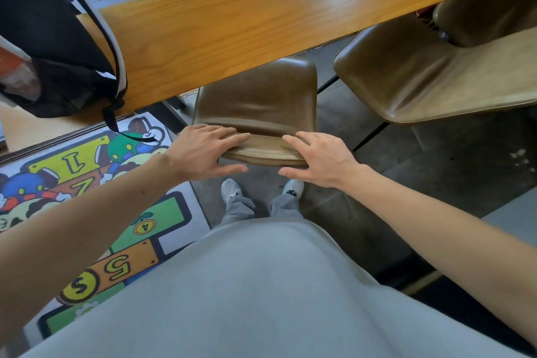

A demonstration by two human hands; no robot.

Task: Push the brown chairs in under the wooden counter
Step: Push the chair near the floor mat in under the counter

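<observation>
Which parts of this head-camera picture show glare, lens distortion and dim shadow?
Head view: pale glare washes the wooden counter toward its right end. The wide lens stretches the forearms toward the bottom corners. The floor beside the right-hand brown chair lies dim.

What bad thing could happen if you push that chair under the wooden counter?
The left hand and right hand lie over the backrest of the brown chair, so fingers might get squeezed against the edge of the wooden counter if it goes in far. The backpack strap dangles off the counter near the chair and might snag. The second brown chair stands close on the right and could get bumped.
</observation>
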